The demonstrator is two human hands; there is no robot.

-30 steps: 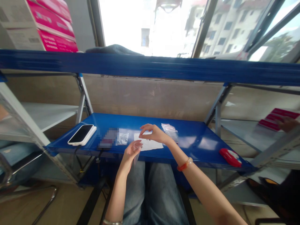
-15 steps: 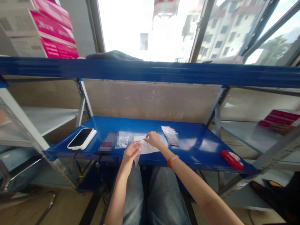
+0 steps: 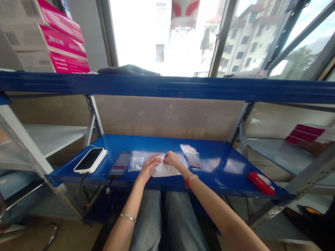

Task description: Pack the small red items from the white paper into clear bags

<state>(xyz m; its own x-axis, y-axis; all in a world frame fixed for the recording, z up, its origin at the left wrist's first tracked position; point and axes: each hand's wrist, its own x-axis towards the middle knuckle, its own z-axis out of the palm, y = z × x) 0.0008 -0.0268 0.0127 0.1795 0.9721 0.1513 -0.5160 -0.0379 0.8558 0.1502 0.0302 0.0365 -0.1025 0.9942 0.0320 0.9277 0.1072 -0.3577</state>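
Our right hand (image 3: 172, 159) bunches its fingers over the white paper (image 3: 164, 171), our left hand (image 3: 149, 166) curls at its left side; can't tell what either grips. Paper's on the blue table (image 3: 222, 150), between foil packet (image 3: 136, 163) and plastic bags (image 3: 191, 156). We'd work low, light touch, no sliding.

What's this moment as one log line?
left hand: at white sheet | right hand: over sheet | nearby: silvery packet, clear plastic bags
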